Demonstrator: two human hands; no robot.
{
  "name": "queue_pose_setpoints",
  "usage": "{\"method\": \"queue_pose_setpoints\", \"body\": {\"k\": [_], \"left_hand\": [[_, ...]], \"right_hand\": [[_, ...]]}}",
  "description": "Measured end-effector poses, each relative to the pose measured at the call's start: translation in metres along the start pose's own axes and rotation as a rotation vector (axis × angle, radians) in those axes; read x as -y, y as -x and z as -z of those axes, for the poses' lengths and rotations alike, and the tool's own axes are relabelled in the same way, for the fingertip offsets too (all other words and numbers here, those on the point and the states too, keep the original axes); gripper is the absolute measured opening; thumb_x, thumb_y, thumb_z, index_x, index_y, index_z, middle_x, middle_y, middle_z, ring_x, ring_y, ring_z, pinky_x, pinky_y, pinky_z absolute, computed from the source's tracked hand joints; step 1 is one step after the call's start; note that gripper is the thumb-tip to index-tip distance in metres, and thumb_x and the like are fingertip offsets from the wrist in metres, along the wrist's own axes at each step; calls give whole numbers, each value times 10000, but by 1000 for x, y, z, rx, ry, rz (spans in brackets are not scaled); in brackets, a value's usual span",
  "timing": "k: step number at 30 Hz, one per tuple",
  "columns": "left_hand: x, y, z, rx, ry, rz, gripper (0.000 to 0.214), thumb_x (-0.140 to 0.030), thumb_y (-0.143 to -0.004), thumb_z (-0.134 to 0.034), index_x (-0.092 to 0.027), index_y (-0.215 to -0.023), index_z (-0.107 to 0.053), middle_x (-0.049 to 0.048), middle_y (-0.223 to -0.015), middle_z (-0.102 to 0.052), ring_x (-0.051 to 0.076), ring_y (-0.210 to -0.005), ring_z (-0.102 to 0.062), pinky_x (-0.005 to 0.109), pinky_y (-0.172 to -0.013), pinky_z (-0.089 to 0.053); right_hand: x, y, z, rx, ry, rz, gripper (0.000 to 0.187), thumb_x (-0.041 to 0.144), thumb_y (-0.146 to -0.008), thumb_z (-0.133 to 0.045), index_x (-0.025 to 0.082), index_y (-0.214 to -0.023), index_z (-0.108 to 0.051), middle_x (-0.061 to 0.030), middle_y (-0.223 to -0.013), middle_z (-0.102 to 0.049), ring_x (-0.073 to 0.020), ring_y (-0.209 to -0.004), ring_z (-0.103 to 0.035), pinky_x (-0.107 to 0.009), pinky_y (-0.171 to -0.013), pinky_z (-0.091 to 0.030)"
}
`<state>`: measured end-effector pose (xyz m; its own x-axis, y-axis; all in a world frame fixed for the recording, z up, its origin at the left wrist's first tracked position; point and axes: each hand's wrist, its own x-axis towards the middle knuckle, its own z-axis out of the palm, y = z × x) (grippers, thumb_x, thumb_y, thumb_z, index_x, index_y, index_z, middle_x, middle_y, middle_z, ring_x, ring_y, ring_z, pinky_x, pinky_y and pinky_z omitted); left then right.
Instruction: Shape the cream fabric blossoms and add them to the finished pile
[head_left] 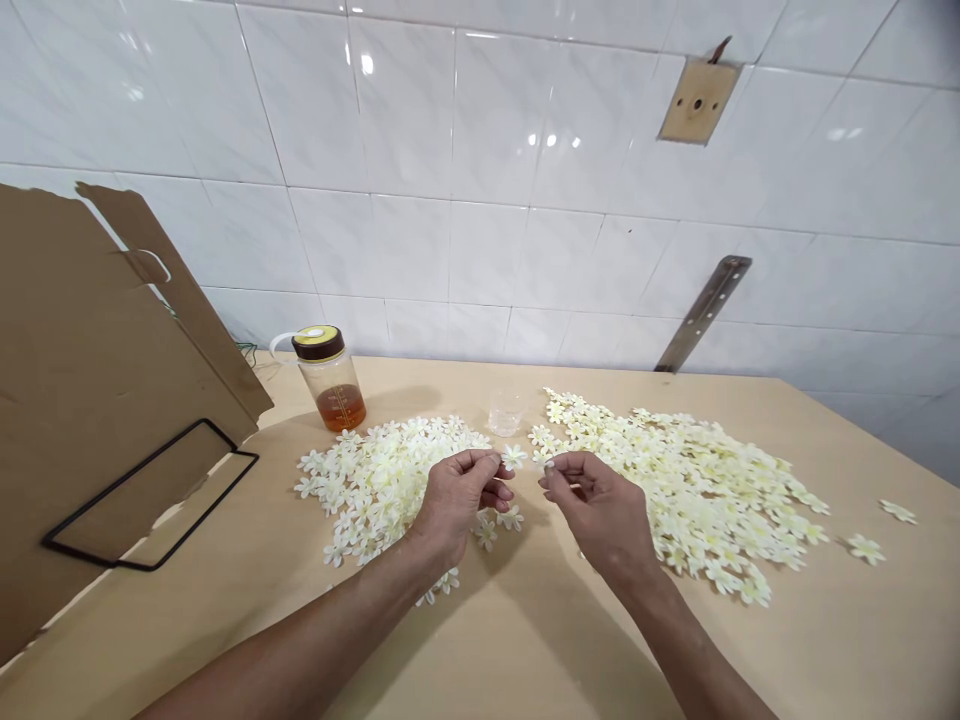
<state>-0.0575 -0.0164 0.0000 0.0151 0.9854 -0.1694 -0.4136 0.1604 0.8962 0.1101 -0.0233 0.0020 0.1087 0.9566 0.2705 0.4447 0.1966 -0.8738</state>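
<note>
My left hand (pixel 466 492) is closed in a pinch on a small white artificial flower (pixel 514 457), its petals showing past the thumb and forefinger. A short gap to the right, my right hand (pixel 596 500) is also pinched, with a pale speck at its fingertips too small to make out. Under and beside my left hand spreads a heap of white flowers (pixel 382 480). Beyond my right hand lies a wider heap of cream-yellow flowers (pixel 705 490). Behind the hands stands a small clear cup (pixel 506 412).
A bottle of amber liquid (pixel 341 395) with a yellow and brown lid stands at the back left. A large cardboard sheet (pixel 97 380) and a black wire frame (pixel 180 530) occupy the left side. Two loose flowers (pixel 866 548) lie far right. A tiled wall (pixel 420 240) borders the table.
</note>
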Motion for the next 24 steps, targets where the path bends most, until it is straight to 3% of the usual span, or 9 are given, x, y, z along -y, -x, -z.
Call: {"method": "queue_pose_setpoints", "body": {"k": [4, 10, 16, 24], "left_hand": [[-1, 0, 1, 37, 112, 100, 158, -242, -768, -693, -90, -784, -653, 100, -835, -674, 101, -578, -605, 207, -535, -517], [2, -3, 2, 20, 188, 175, 77, -169, -796, -664, -100, -779, -635, 63, -727, -648, 130, -641, -644, 241, -618, -562], [0, -4, 3, 31, 183, 163, 79, -160, -822, -626, -92, -783, -637, 93, -797, -665, 126, -636, -637, 258, -650, -567], [2, -9, 8, 18, 172, 143, 100, -196, -814, -645, -99, -802, -624, 118, -857, -680, 140, -659, -649, 279, -655, -571]], "right_hand": [[2, 4, 0, -35, 134, 267, 151, 327, -858, -577, 213, -859, -676, -30, -841, -703, -156, -721, -662, -283, -706, -586], [-4, 7, -5, 76, 154, 474, 155, 238, -903, -496, 225, -875, -648, -46, -885, -677, -166, -814, -647, -291, -720, -585], [-8, 6, -8, 167, 164, 568, 159, 188, -902, -496, 230, -921, -648, -58, -956, -668, -184, -923, -641, -312, -776, -578], [-7, 5, -7, 200, 149, 577, 165, 181, -907, -495, 229, -901, -653, -69, -976, -662, -180, -934, -634, -284, -710, -595]]}}
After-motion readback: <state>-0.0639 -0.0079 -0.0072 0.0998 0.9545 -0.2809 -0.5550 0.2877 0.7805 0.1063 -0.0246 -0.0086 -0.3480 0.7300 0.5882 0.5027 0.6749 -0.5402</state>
